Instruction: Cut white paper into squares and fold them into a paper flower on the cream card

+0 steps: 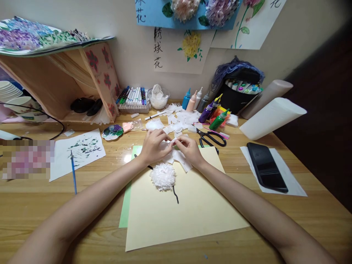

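My left hand [156, 147] and my right hand [189, 149] meet over the top edge of a pale yellow sheet of paper [176, 223]. Between their fingertips is a small piece of white tissue paper [173, 140], pinched from both sides. Just below, a fluffy white paper flower [163, 176] sits on the yellow sheet, with a black drawn line [176, 195] running down from it. Loose white tissue pieces [178, 157] lie under my hands. A green sheet [125, 211] shows beneath the yellow one.
Behind my hands lie scattered tissue scraps [178, 119], black scissors [210, 138] and paint bottles [221, 119]. Markers [134, 97] and a bowl [158, 99] stand along the wall. A phone [266, 167] is at right; a paintbrush [73, 170] rests on painted paper [90, 150] at left.
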### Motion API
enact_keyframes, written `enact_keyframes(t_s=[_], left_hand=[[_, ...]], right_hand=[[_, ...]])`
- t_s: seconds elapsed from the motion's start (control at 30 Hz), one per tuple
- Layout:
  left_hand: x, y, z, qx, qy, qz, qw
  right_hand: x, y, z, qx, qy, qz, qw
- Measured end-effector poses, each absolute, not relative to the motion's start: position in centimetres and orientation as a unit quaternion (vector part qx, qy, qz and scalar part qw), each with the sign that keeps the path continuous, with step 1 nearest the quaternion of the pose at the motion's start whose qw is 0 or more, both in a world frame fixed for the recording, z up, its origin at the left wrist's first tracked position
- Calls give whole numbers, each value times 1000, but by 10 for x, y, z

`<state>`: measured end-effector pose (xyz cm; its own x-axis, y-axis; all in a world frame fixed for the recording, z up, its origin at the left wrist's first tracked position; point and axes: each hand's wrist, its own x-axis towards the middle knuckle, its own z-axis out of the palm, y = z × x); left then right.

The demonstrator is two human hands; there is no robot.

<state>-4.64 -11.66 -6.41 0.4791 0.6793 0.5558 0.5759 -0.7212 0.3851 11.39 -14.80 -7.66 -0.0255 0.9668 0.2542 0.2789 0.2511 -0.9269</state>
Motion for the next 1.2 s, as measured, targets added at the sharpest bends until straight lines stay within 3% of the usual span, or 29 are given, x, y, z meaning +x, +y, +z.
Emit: enact_keyframes(t_s=[1.2], left_hand=[[-48, -113, -69, 853, 359, 369, 80]], right_hand=[[113, -147, -80, -515, -593, 358, 504]])
